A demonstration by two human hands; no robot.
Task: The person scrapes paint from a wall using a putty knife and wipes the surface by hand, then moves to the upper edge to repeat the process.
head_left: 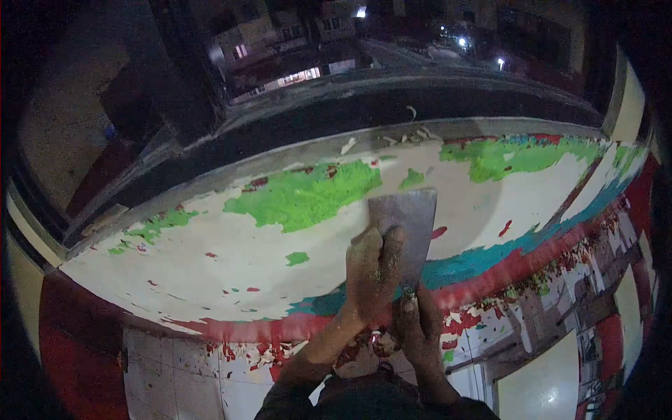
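A wide flat paint scraper (414, 217) lies against a wall panel (189, 259) with patchy, peeling paint, its broad edge pointing away from me. My left hand (374, 269) presses on the left side of the blade, fingers bent against the metal. Lower down, my right hand (418, 322) is closed at the handle end, which the fingers mostly hide. Around the blade the surface is off-white, with bright green patches (315, 196) on the left and upper right. A teal band (455, 269) and a red band run along the near edge.
Beyond the panel is a dark window frame (392, 108), with lit buildings outside. Loose curled paint flakes (350, 145) lie along its ledge. Below, red and white paint chips (462, 323) litter the tiled floor (171, 371). A pale flat panel (539, 381) is at the lower right.
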